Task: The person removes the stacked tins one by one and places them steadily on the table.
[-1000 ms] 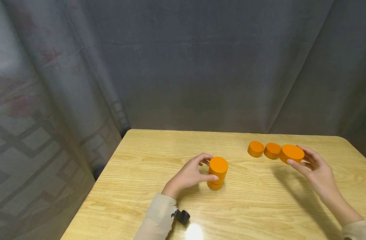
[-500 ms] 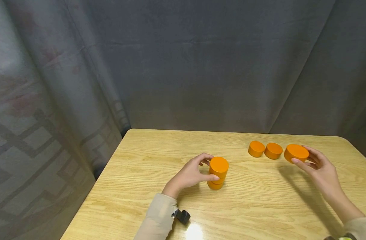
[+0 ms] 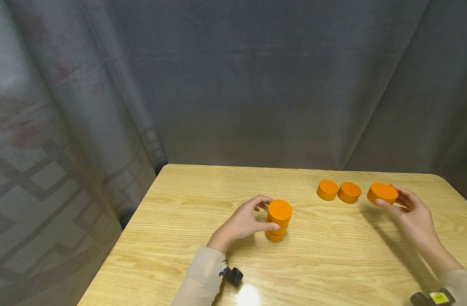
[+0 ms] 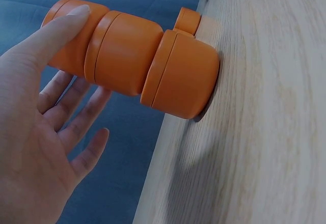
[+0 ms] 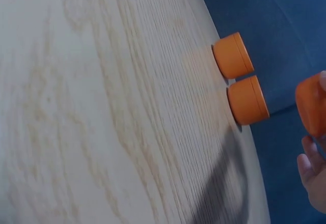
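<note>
Three round orange lidded jars stand stacked on the table. My left hand (image 3: 243, 221) pinches the top jar (image 4: 76, 40) between thumb and fingers; below it are the middle jar (image 4: 125, 53) and the bottom jar (image 4: 181, 76), which rests on the wood. The stack leans slightly in the head view. Over at the right, my right hand (image 3: 415, 216) grips another orange jar (image 3: 382, 193) by its side, raised off the table. In the right wrist view this held jar (image 5: 309, 104) is cut by the frame edge, and most of the hand is outside.
Two more orange jars, one on the left (image 3: 327, 190) and one on the right (image 3: 349, 192), stand side by side near the back edge of the wooden table (image 3: 203, 182). Grey curtains (image 3: 256, 85) hang behind and to the left. Both forearms wear dark wrist cameras.
My right hand has moved right with its jar, away from the pair at the back, and a gap now shows between them. The left hand and the stack have hardly moved.
</note>
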Demonstrator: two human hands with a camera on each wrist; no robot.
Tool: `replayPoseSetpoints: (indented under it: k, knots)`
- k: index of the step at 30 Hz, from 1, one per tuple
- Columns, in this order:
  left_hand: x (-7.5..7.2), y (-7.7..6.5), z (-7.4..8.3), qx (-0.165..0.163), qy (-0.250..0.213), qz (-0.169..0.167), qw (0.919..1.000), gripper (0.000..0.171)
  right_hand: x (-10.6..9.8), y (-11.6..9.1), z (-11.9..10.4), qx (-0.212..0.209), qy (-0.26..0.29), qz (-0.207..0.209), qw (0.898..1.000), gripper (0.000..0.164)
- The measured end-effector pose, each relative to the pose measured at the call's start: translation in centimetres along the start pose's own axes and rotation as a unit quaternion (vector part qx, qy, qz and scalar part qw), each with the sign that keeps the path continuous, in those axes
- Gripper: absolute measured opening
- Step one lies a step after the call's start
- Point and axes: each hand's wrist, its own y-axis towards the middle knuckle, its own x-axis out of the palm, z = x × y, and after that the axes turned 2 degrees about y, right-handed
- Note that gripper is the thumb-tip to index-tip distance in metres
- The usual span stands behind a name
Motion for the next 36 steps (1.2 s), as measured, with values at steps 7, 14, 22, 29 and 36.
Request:
replayPoseSetpoints:
  k: [7, 14, 22, 29, 36]
  knots:
    - [0.0, 0.0, -0.1, 0.002, 0.0, 0.0, 1.0, 0.059, 0.1, 0.6, 0.4, 0.012, -0.014, 0.005, 1.0, 0.062]
    - [0.0, 0.0, -0.1, 0.001, 0.0, -0.001, 1.0, 0.058, 0.3, 1.0, 0.9, 0.031, -0.026, 0.003, 0.999, 0.066]
    - [0.0, 0.0, -0.1, 0.005, 0.006, 0.0, 1.0, 0.059, 0.5, 1.8, 1.9, 0.041, -0.046, 0.0, 0.998, 0.074]
    - [0.0, -0.1, -0.1, 0.001, 0.004, 0.0, 1.0, 0.059, 0.8, 2.3, 2.3, 0.042, -0.071, -0.003, 0.997, 0.076]
    - [-0.1, -0.1, 0.1, 0.002, 0.005, -0.003, 1.0, 0.059, 0.9, 2.8, 2.6, 0.058, -0.094, -0.016, 0.994, 0.077]
